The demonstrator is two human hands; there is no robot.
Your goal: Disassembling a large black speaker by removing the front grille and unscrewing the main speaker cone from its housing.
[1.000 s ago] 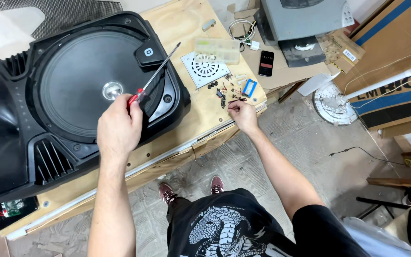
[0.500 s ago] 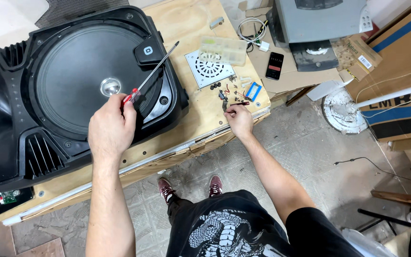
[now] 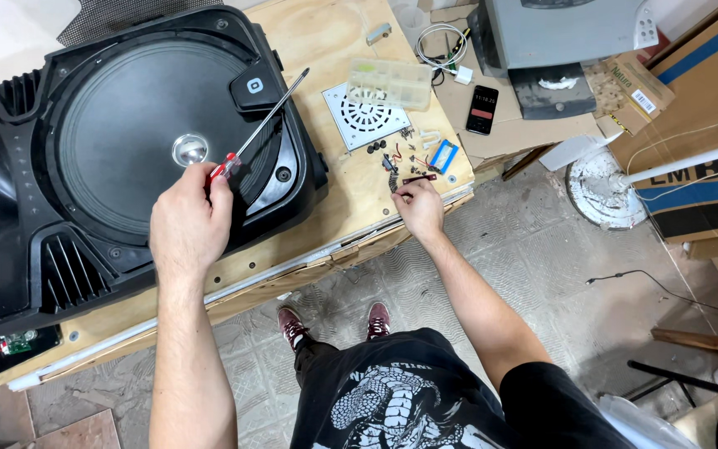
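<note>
Plywood bench (image 3: 309, 37) fills the upper frame, a black speaker (image 3: 126, 158) on its left. Left hand (image 3: 183, 226), closed on a screwdriver (image 3: 261, 126), has drifted right over the cone. Right hand (image 3: 419, 208) at centre has pinched a small part (image 3: 419, 178) from the screws (image 3: 376, 147), so fastening seems near.

Plywood bench (image 3: 326, 208) under speaker (image 3: 126, 150), parts (image 3: 400, 158)

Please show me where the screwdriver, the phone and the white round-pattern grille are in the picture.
screwdriver (image 3: 269, 116): head view, on the middle of its metal shaft, above the speaker.
phone (image 3: 482, 109): head view, on the middle of its dark screen.
white grille (image 3: 362, 118): head view, on the centre of its slotted face.
</note>
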